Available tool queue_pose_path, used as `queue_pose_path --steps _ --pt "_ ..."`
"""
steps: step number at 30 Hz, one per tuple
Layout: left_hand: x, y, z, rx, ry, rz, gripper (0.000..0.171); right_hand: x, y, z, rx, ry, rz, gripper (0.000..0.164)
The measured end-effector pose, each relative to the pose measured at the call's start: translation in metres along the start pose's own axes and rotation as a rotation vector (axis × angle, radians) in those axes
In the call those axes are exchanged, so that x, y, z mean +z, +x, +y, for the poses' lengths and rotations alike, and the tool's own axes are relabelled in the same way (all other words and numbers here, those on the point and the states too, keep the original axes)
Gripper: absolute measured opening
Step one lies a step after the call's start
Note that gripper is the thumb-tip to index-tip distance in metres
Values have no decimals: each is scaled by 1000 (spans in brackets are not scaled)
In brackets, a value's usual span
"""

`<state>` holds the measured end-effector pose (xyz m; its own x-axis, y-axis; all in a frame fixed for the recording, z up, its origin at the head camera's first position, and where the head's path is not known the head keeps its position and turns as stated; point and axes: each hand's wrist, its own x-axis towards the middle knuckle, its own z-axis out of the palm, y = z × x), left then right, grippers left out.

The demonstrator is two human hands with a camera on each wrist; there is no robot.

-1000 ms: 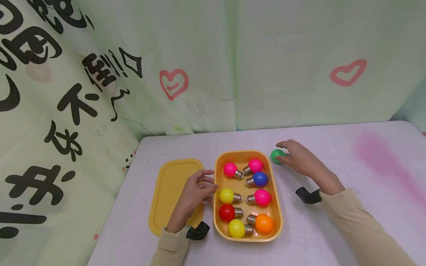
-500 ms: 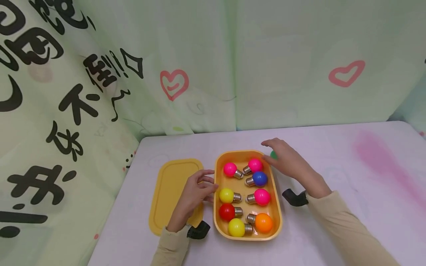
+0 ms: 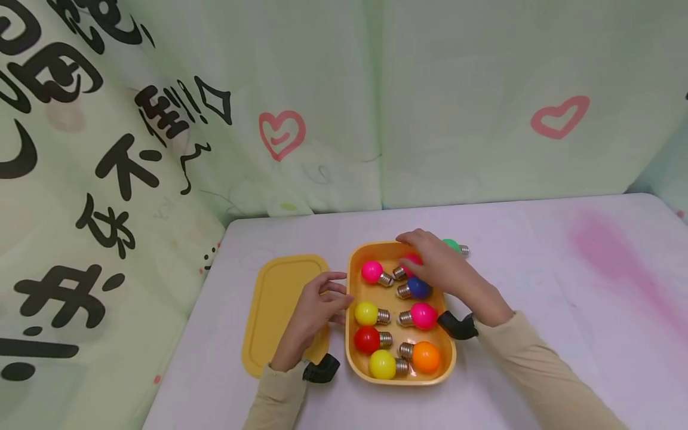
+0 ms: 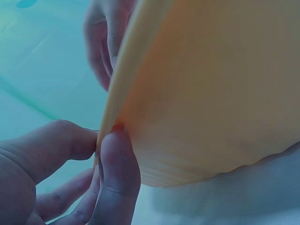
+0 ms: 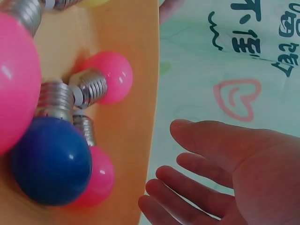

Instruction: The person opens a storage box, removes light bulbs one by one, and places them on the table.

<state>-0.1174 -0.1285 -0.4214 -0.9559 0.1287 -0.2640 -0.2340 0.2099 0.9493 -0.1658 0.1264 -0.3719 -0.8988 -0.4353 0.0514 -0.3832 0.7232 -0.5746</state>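
Note:
Light bulbs in several colours lie in the yellow tray (image 3: 400, 382). My left hand (image 3: 314, 306) pinches the tray's left rim between thumb and finger; the left wrist view shows these fingers (image 4: 119, 161) on both faces of the wall (image 4: 211, 93). My right hand (image 3: 443, 269) hovers over the tray's far right corner, fingers loose and holding nothing. Under it are a blue bulb (image 3: 419, 288) and a partly hidden pink bulb (image 3: 412, 261). In the right wrist view, the right hand (image 5: 262, 168) is apart from the blue bulb (image 5: 51, 161). A green bulb (image 3: 451, 244) lies on the table just behind the right hand.
A flat yellow lid (image 3: 269, 310) lies left of the tray, partly under the left hand. The white table (image 3: 537, 358) ends at the back against a pale green curtain (image 3: 457, 119). An orange bulb (image 3: 426, 357) and a red bulb (image 3: 367, 339) sit nearer the tray's front.
My right hand has moved left from beside the green bulb to above the tray's far right corner. The green bulb stays on the table. My left hand keeps its place on the rim.

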Motion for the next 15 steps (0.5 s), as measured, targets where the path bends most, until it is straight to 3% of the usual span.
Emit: queue_pose_path --steps 15 --pt "1 1 -1 -7 -9 -7 48 12 9 -13 22 22 -147 54"
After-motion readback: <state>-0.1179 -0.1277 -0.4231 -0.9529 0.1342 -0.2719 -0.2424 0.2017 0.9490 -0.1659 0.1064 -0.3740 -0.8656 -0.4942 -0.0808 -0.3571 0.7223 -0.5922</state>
